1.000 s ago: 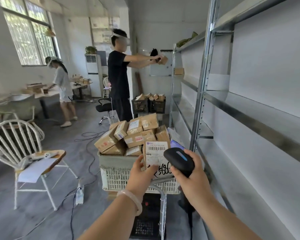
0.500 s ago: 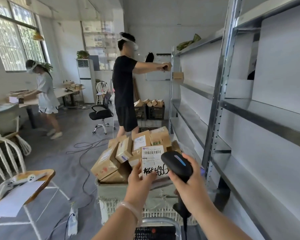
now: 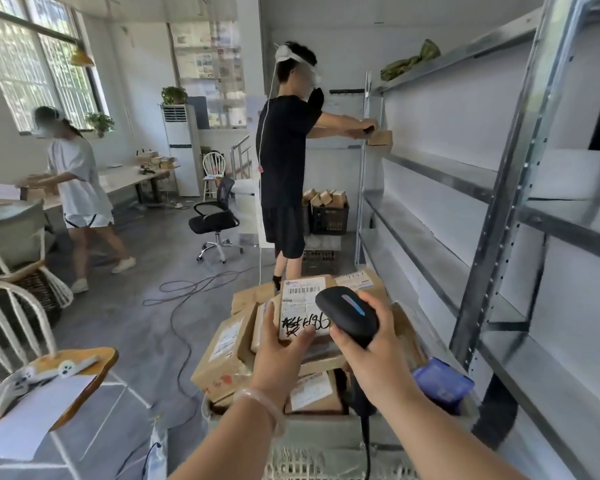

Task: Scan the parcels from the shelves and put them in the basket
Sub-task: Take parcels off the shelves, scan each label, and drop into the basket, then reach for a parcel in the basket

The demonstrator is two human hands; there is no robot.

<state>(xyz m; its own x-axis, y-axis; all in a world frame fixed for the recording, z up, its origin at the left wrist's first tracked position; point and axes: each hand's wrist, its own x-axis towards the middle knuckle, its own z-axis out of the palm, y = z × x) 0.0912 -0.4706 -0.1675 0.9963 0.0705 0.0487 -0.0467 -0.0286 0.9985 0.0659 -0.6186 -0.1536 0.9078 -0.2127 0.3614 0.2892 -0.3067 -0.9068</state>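
Note:
My left hand (image 3: 280,351) grips a small cardboard parcel (image 3: 302,306) with a white barcode label and black handwriting, held over the basket. My right hand (image 3: 371,344) holds a black barcode scanner (image 3: 349,315), its head just right of the parcel's label and its cable hanging down. Below them the white basket (image 3: 312,441) is heaped with several brown parcels (image 3: 229,358). The metal shelves (image 3: 465,188) stand to the right, the near ones bare.
A person in black (image 3: 284,168) stands just beyond the basket, reaching to a box on the shelf. Another person (image 3: 73,188) works at a table on the left. White chairs (image 3: 25,368), an office chair (image 3: 215,220), floor cables (image 3: 181,323) and black crates (image 3: 328,216) surround the aisle.
The view has moved closer over the basket. The parcel and scanner have sunk lower toward the heap. The person in black has stepped nearer and reaches to the shelf.

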